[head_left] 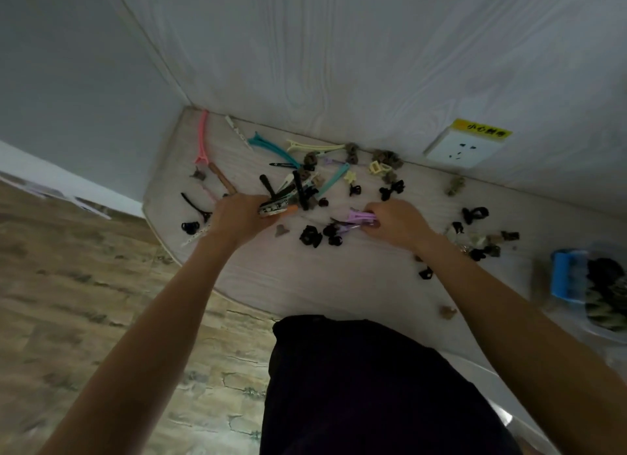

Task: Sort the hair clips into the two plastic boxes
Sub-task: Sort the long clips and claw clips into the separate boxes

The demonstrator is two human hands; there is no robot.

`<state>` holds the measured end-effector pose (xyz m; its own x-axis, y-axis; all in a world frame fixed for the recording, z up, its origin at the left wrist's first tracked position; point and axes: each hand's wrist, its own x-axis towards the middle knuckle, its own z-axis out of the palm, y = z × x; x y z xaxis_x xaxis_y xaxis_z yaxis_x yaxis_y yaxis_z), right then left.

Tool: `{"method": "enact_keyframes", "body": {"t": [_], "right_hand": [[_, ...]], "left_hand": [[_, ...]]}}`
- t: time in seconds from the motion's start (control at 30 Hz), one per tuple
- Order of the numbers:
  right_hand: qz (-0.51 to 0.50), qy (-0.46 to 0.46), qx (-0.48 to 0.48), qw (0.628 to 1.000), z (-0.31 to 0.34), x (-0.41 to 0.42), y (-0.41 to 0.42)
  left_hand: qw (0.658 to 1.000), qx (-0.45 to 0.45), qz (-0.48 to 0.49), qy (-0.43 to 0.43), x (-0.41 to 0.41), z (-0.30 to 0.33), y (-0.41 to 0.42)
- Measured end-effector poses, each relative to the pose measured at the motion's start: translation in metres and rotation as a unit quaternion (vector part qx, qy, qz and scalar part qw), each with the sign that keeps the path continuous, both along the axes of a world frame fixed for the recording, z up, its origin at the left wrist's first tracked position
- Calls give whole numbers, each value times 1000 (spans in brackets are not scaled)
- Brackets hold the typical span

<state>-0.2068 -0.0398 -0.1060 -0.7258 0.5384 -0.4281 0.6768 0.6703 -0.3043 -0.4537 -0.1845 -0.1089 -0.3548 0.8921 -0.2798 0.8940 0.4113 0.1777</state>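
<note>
Many hair clips lie scattered over a pale wood-grain table [305, 278]. My left hand [237, 217] grips a bundle of long clips [281, 200], black, white and patterned, that sticks out toward the wall. My right hand [397, 222] grips a purple long clip [359, 215] lying low over the table. Small black claw clips [310, 235] sit between the two hands. A pink long clip [203, 139], a teal one [271, 147] and a pale yellow one [315, 146] lie near the back. A clear plastic box [604, 285] with a blue latch stands at the far right and holds dark clips.
A white wall socket [463, 151] with a yellow label is on the panel behind the table. More small brown and black claw clips [488, 244] lie at the right. The table's curved front edge meets a stone-pattern floor [101, 285] on the left.
</note>
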Motion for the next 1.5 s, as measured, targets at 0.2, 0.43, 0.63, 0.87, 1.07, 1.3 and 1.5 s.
{"method": "enact_keyframes", "body": {"t": [0.2, 0.43, 0.63, 0.87, 1.07, 1.3, 1.5], "right_hand": [[-171, 65, -11, 983, 9, 25, -13], [-351, 165, -91, 917, 25, 46, -46], [-563, 239, -63, 789, 56, 132, -97], [-688, 200, 38, 697, 93, 317, -145], [-623, 29, 52, 780, 60, 406, -143], [-564, 107, 1, 819, 36, 426, -131], [-534, 97, 52, 839, 58, 452, -156]], "left_hand": [[996, 52, 48, -49, 20, 12, 2], [946, 157, 146, -245, 65, 43, 0], [828, 93, 191, -519, 166, 30, 20], [842, -2, 39, -538, 324, 40, 29], [835, -42, -43, -547, 441, 46, 18], [869, -81, -63, -485, 525, 51, 20], [891, -153, -6, -428, 578, 57, 53]]}}
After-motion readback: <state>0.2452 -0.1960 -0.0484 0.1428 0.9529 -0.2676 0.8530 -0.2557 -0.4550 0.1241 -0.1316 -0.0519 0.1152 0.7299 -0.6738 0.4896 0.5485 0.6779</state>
